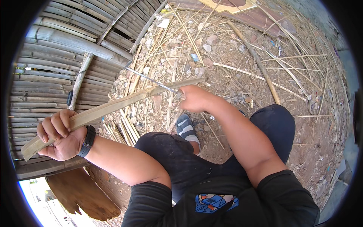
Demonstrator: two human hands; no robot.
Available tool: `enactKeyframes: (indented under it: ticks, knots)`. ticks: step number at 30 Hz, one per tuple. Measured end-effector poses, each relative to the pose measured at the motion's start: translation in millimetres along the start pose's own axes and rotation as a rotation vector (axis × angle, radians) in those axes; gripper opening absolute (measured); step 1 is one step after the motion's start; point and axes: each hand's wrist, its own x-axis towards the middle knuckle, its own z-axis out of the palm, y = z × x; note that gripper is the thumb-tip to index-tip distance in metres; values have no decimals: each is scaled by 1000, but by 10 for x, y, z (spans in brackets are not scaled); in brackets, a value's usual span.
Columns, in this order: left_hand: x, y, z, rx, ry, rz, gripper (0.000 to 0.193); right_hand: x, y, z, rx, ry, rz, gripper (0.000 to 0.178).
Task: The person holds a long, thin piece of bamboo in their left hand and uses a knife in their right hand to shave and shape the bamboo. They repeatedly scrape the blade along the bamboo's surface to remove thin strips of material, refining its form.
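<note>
A long split bamboo strip (109, 107) runs slantwise from the lower left up toward the middle. My left hand (62, 134), a dark watch on its wrist, is wrapped round the strip close to its near end. Farther along, my right hand (193, 98) is closed round the handle of a long knife (145, 78). The thin blade points to the upper left and crosses the strip near its far end; I cannot tell how deep it sits in the bamboo. Most of the handle is hidden by my fingers.
A bamboo slat wall (45, 83) rises at the left. Cut bamboo pieces (128, 126) lie by its foot. A wooden pole (257, 62) rests on the littered ground at the right, among thin slivers. My sandalled foot (186, 128) stands beneath the strip.
</note>
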Motion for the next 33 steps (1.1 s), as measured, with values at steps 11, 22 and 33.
enactKeyframes:
  ticks: [11,22,33]
  knots:
    - [26,-91,147,-56,-58,-35,35,-159,-446,-117,346,-250,89,63]
    - [3,-75,134,-71,-97,-30,36,-186,-503,-197,60,-134,-61,63]
    - [35,-144,261,-69,-113,-30,36,-114,-257,-248,204,-134,156,60]
